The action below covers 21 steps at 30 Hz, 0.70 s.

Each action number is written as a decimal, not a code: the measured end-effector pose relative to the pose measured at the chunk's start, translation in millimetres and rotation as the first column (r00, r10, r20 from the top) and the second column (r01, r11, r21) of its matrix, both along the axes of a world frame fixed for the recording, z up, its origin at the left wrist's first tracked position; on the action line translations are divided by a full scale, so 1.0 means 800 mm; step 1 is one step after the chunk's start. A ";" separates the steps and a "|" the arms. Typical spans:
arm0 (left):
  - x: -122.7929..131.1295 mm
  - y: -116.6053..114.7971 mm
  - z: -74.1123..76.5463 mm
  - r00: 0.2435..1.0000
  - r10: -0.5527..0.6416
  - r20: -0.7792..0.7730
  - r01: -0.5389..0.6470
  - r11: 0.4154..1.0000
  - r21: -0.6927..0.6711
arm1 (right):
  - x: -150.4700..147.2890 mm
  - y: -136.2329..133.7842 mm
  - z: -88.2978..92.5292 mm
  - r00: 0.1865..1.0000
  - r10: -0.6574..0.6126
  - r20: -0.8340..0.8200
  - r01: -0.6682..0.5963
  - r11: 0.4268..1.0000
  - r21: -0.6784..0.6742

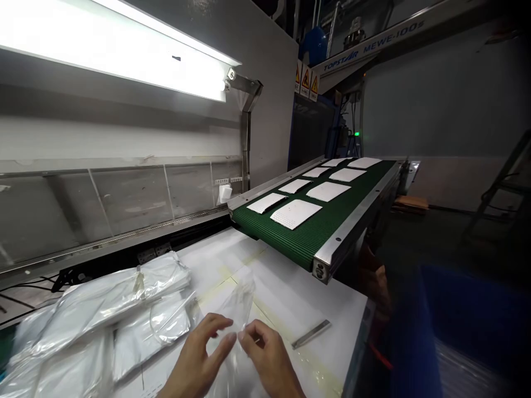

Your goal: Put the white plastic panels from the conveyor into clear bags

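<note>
A clear plastic bag [237,301] stands over the white tabletop between my two hands, its lower part running down between the wrists. With thumb and fingers closed, my right hand [269,349] pinches the bag's edge. On the other side, my left hand [203,349] has its thumb and fingers apart, close against the film; any contact is hard to make out. To the right lies a flat metal strip [311,334], perhaps a blade or ruler. Stacks of clear plastic bags [153,326] are piled at the left.
Ahead, a green conveyor belt [286,243] with metal rails carries several white flat pieces [296,214] in two rows. A lit tube lamp [124,50] hangs at upper left. At lower right is a blue bin [468,309] with clear plastic in it. Yellowish tape marks the white tabletop [332,309].
</note>
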<state>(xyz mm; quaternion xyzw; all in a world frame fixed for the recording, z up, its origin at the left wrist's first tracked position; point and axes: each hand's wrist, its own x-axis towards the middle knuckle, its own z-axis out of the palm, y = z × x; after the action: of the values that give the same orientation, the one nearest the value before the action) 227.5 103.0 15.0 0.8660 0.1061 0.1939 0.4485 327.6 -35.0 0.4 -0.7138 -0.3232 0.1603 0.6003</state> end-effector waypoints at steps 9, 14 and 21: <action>-0.018 -0.032 0.021 0.999 0.044 0.000 -0.032 0.710 -0.703 | -0.045 -0.002 -0.002 0.957 0.037 0.287 -0.021 0.998 -0.057; -0.044 -0.033 0.028 0.985 0.167 0.030 -0.077 0.599 -0.797 | -0.061 -0.008 0.015 0.996 0.044 0.075 -0.040 0.998 -0.047; -0.066 -0.030 0.032 0.989 0.123 0.087 0.015 0.495 -0.869 | -0.065 0.002 0.030 0.973 0.181 0.141 -0.162 0.977 -0.139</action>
<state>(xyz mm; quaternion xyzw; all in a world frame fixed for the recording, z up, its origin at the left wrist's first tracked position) 174.8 79.3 40.4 0.5047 0.1849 0.1875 0.8222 276.0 -33.5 24.5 -0.7299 -0.4180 0.1764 0.5113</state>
